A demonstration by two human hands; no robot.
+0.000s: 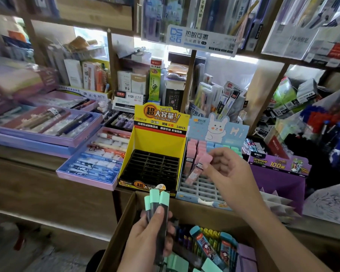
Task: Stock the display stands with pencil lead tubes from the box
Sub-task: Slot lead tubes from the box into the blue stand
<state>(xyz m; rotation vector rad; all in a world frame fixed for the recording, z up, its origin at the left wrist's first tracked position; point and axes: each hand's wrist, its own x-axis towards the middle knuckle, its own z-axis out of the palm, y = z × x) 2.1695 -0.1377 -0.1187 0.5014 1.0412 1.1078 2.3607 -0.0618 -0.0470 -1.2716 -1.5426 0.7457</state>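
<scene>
Head view: right hand (228, 173) pinches a pink-capped tube (198, 167) at its 9 o'clock, over the rabbit stand (200, 188) and its grey grid. Left hand (151, 238) grips three mint-capped tubes (159, 199), caps at 12 o'clock, just before the yellow stand (157, 138) with its black slots. Pink, blue and mint stocked tubes (196, 148) fill the rabbit stand's back rows. At 6 o'clock the cardboard box (122, 228) holds loose tubes (206, 244); pen trays (90, 169) lie at 9 o'clock on the bench (28, 173).

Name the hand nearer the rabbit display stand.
Right. The right hand holds a pink tube over the rabbit stand; the left hand grips green-capped tubes over the box.
</scene>
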